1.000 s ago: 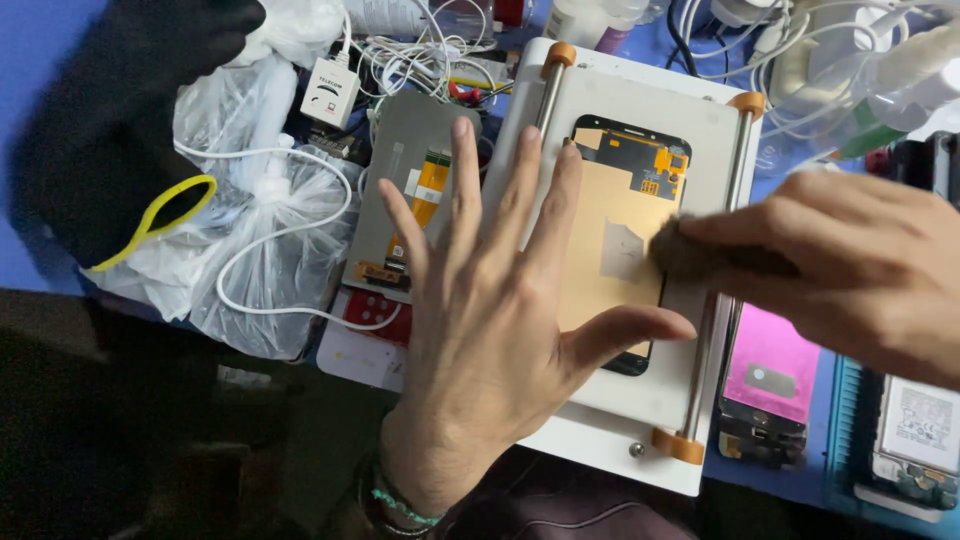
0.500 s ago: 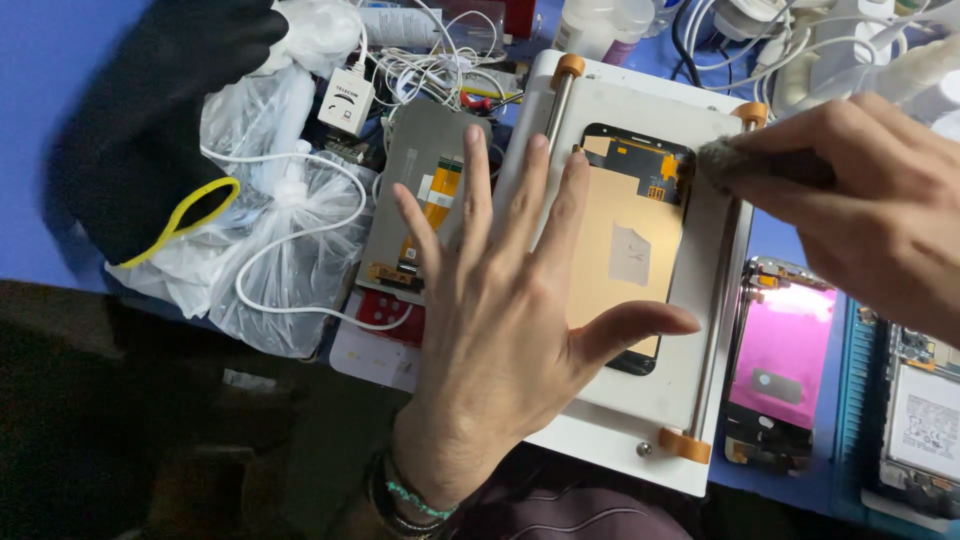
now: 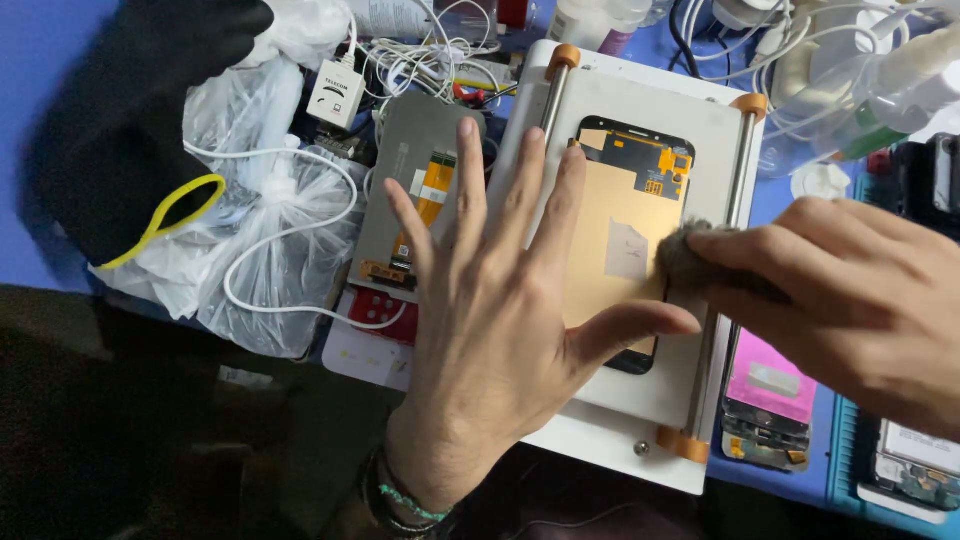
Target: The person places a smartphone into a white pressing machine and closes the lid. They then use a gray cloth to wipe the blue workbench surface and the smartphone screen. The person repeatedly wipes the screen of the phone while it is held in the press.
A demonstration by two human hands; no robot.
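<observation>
The surface (image 3: 60, 40) is covered in blue and crowded almost edge to edge, with a dark drop along its near side at the lower left. In the middle sits a white separator plate (image 3: 715, 130) with two metal rods capped in orange, and on it lies a phone screen panel (image 3: 625, 235) face down, its gold backing and orange flex circuits showing. The left hand (image 3: 500, 310) is spread wide and flat, fingers splayed, palm over the plate's left rod and the panel's left edge, thumb reaching across the lower part of the panel. The right hand (image 3: 850, 300) comes in from the right with its fingers closed on a small grey wad of cloth (image 3: 685, 260), pressed against the panel's right edge. Just left of the plate lies a grey screen assembly (image 3: 410, 190) with its own orange ribbon, partly hidden by the left fingers. Further left, clear plastic bags (image 3: 260, 260) with a white cable (image 3: 290, 305) looped over them, a white charger plug (image 3: 335, 95) and a black cloth with a yellow loop (image 3: 130, 130). On the right, a pink-backed screen (image 3: 775, 385) lies just past the plate, and tangled white cables crowd the far edge.
</observation>
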